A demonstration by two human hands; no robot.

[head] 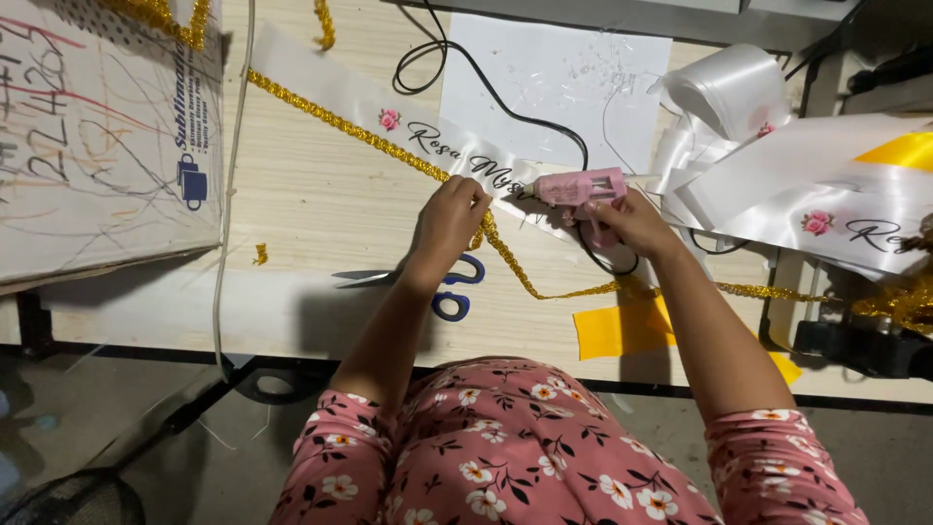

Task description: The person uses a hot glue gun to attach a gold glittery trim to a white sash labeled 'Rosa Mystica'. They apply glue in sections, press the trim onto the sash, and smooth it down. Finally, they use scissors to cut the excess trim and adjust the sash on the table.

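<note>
Left hand [452, 216]: fingers pinched on gold trim [389, 146] at sash [457, 156] edge.
Right hand [630, 219]: fingers wrapped around pink glue gun [581, 187].

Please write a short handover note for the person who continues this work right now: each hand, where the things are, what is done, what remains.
Left hand: presses the gold braid trim onto the edge of the white satin sash.
Right hand: grips the pink glue gun, nozzle toward the left hand.
Scissors lie on the table beside the left wrist.
Done: trim lies along the sash edge up to the left hand.
Left: loose trim trails right across the table; more sashes are piled at right.
</note>
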